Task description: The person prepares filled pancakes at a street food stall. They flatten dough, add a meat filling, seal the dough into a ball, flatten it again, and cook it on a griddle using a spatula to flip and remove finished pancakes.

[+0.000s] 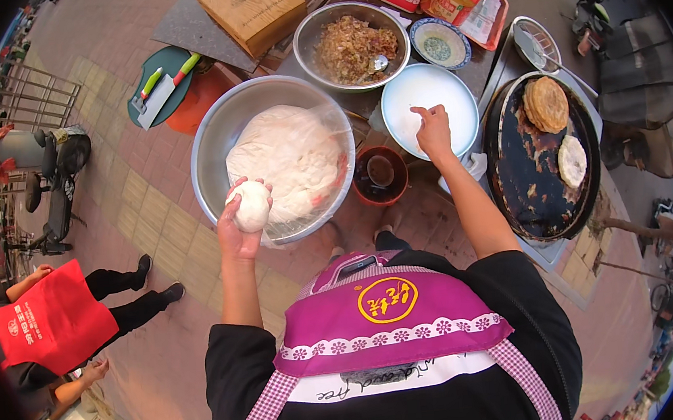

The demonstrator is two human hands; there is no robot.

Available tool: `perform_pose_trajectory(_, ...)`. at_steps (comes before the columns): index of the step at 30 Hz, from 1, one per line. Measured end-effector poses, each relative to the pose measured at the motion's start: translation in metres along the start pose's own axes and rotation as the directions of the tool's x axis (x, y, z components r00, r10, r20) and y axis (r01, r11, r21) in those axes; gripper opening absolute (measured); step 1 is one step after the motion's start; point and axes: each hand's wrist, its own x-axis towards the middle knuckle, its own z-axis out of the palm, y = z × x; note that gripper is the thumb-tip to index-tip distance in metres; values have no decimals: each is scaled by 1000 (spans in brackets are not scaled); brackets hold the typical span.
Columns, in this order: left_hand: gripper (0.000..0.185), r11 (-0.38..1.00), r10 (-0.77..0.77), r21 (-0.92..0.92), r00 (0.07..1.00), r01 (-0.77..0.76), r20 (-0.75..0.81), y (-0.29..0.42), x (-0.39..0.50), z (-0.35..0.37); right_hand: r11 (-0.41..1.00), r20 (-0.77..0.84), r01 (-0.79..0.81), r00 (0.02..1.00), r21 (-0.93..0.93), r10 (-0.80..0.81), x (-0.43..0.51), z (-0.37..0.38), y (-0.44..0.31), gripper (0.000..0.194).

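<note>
A ball of white dough (252, 206) rests in my left hand (241, 225), held at the near edge of a large steel bowl (202, 180). That bowl holds a big mass of dough (285, 154) partly covered by clear plastic film. My right hand (433, 131) is over a round white dish (401, 91) with a pale blue rim, index finger extended and nothing in its grip. Whether a fingertip touches the dish's contents I cannot tell. Behind stands a steel bowl of chopped filling (357, 44) with a metal spoon (379, 63) in it.
A black griddle (528, 179) with browned flatbreads (546, 105) and one pale flatbread (572, 161) stands right. A dark red bucket (380, 175) sits between bowl and dish. A cleaver (157, 99) lies on a green board (175, 58). A person in a red apron (52, 319) stands left.
</note>
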Motion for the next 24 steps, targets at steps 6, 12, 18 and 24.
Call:
perform_pose_trajectory(6, 47, 999, -37, -11, 999, 36, -21, -12, -3, 8, 994, 59, 93, 994, -51, -90, 33, 15, 43, 56)
perform_pose_trajectory(12, 45, 999, -42, -12, 999, 42, -25, -18, -5, 13, 983, 89, 138, 988, -119, -128, 34, 23, 42, 53)
perform_pose_trajectory(18, 46, 998, -68, 0, 998, 68, -16, -18, 2, 13, 374, 544, -603, 797, 704, 261, 25, 3, 58, 42)
perform_pose_trajectory(24, 50, 991, -130, 21, 990, 129, 48, -18, 18, 18, 160, 389, -475, 837, 865, 386, -48, -32, 93, 35)
